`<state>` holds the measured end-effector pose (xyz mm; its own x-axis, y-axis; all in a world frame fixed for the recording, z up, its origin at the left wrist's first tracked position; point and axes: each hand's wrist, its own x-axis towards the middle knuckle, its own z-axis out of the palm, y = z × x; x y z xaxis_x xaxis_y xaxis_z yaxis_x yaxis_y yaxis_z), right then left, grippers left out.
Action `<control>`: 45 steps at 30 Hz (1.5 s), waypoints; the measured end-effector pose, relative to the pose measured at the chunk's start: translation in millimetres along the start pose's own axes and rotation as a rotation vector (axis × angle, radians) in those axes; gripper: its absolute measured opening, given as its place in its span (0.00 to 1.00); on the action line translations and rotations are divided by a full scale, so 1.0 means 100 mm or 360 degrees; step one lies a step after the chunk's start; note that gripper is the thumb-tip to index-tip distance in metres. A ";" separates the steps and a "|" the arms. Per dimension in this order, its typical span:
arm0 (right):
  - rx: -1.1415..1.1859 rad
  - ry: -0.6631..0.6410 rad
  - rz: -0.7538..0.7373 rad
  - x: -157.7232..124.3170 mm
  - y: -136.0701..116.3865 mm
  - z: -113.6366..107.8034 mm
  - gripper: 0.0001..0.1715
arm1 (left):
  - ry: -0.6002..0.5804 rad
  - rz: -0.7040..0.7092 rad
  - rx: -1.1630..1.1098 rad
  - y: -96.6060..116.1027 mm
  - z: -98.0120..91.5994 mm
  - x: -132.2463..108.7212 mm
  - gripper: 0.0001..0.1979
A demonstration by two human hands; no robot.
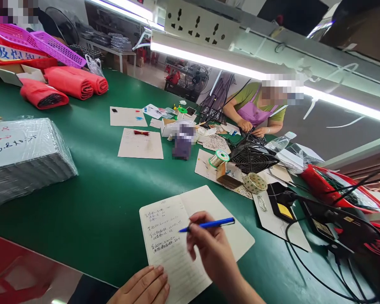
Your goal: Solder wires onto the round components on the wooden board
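Right grip (207,253): clamped on a blue pen (213,224) at the barrel; pen appears light, stiff, possibly slippery.
Left grip (142,287): fingers apart, resting on an open notebook (167,249).
Notebook: beneath both grips, on the green counter (91,219); appears light, pages soft; take hold at the edge.

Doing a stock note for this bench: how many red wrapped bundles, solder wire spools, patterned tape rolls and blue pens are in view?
Red wrapped bundles: 3
Solder wire spools: 1
Patterned tape rolls: 1
Blue pens: 1
Total: 6
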<state>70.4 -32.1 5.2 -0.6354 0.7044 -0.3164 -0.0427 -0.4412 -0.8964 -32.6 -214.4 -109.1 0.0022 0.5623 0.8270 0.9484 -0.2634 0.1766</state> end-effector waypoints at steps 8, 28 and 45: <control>-0.1139 -0.0217 -0.0357 -0.25 0.58 0.04 0.14 | -0.0011 -0.0102 0.0120 0.04 -0.06 0.04 0.13; -0.1281 -0.0205 -0.0592 -0.21 0.59 0.16 0.20 | -0.0051 -0.0166 0.0086 0.07 -0.11 0.06 0.14; -0.1289 -0.0314 -0.0559 -0.21 0.56 0.21 0.20 | -0.0079 -0.0189 0.0066 0.07 -0.18 0.15 0.16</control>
<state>65.2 -83.2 -31.6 -0.8119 0.5837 0.0088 0.2494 0.3604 -0.8988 -31.5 -222.1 -85.2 -0.0963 0.6262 0.7737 0.9553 -0.1603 0.2486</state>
